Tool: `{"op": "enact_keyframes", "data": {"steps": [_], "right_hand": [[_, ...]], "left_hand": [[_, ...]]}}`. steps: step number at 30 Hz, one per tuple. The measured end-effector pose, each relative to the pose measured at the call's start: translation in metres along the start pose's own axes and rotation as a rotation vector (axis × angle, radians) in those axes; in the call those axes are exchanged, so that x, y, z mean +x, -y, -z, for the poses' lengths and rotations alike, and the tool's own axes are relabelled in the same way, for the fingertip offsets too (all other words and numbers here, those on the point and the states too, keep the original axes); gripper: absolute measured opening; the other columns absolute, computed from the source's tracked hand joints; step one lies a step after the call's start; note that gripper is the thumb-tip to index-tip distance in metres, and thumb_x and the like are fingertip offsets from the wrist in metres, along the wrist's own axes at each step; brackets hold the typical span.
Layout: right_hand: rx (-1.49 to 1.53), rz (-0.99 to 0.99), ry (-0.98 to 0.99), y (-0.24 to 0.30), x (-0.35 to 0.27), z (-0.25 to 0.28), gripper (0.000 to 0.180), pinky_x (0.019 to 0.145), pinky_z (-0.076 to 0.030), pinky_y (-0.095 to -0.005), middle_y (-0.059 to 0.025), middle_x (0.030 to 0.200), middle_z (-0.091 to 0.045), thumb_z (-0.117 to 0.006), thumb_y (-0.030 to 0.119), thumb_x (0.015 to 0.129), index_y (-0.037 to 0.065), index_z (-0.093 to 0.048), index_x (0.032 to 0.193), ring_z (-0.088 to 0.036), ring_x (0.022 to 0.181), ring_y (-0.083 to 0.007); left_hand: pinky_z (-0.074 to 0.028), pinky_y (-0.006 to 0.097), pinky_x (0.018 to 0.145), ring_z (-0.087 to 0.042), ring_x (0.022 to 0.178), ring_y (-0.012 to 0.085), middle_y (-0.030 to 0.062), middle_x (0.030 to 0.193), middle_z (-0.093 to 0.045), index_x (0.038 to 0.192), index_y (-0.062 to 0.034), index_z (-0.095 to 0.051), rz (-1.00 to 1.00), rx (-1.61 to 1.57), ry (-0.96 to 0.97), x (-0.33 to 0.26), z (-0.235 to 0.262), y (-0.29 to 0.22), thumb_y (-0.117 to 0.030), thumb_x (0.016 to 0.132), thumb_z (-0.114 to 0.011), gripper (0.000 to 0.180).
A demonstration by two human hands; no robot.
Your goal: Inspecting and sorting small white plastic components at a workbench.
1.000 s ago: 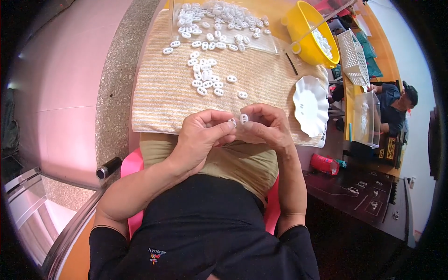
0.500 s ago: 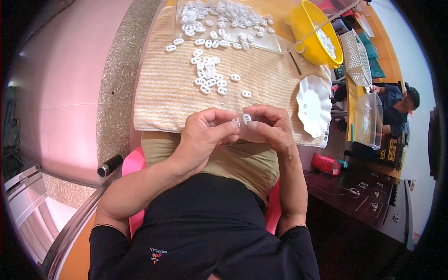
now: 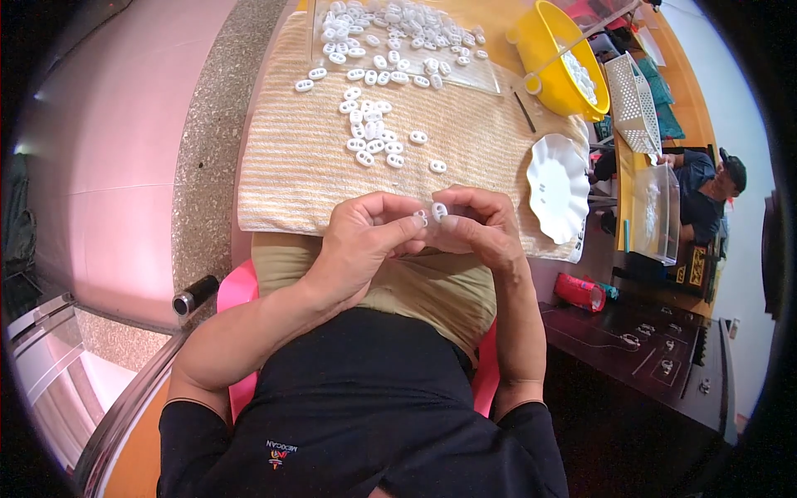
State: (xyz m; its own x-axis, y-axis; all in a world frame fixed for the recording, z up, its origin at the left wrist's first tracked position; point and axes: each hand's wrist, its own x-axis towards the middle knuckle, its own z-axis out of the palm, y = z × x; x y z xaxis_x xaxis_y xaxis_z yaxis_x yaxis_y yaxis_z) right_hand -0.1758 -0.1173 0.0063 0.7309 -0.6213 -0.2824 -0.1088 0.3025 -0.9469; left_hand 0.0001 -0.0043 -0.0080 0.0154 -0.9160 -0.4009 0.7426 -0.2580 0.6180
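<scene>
Between thumb and fingers my right hand (image 3: 486, 228) pinches a white oval plastic piece with two holes (image 3: 439, 212), held upright. Close beside it, my left hand (image 3: 365, 232) grips a small whitish part (image 3: 421, 217), mostly covered by the fingertips. Both hands are above my lap at the near edge of a striped towel (image 3: 290, 183). On the towel ahead lies a loose cluster of similar white oval pieces (image 3: 374, 131), and one single oval piece (image 3: 437, 167) rests just beyond my hands. To the right stands a white scalloped dish (image 3: 558, 166) with a few tiny bits in it.
A large pile of white oval pieces (image 3: 398, 25) spreads over a clear tray (image 3: 486, 76) at the back. A yellow basin (image 3: 544, 58) with white parts stands back right, near a dark thin stick (image 3: 525, 112). Another person (image 3: 706, 187) sits at the far right by a clear bin (image 3: 652, 216).
</scene>
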Motion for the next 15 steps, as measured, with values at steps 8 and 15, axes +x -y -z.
{"op": "enact_keyframes", "data": {"steps": [8, 15], "right_hand": [[-0.004, 0.042, 0.031, -0.0012, -0.0008, 0.0009, 0.027, 0.076, -0.053, -0.0235, -0.0077, 0.101, -0.065, -0.064, 0.000, 0.086, -0.007, -0.062, 0.112, -0.065, 0.088, -0.0132], [0.010, 0.071, 0.034, -0.0013, -0.0011, -0.0011, 0.027, 0.074, -0.054, -0.0236, -0.0073, 0.100, -0.065, -0.063, -0.001, 0.086, -0.007, -0.062, 0.113, -0.065, 0.087, -0.0131]], "left_hand": [[-0.057, 0.026, 0.071, -0.064, 0.078, 0.0111, 0.0074, 0.092, -0.067, 0.103, 0.0005, -0.062, 0.001, -0.002, 0.006, -0.0010, -0.0008, -0.0003, -0.004, 0.089, -0.063, 0.015], [-0.057, 0.025, 0.071, -0.064, 0.078, 0.0108, 0.0076, 0.092, -0.067, 0.103, 0.0007, -0.061, 0.005, 0.011, 0.003, -0.0013, -0.0010, -0.0013, -0.004, 0.089, -0.063, 0.015]]}}
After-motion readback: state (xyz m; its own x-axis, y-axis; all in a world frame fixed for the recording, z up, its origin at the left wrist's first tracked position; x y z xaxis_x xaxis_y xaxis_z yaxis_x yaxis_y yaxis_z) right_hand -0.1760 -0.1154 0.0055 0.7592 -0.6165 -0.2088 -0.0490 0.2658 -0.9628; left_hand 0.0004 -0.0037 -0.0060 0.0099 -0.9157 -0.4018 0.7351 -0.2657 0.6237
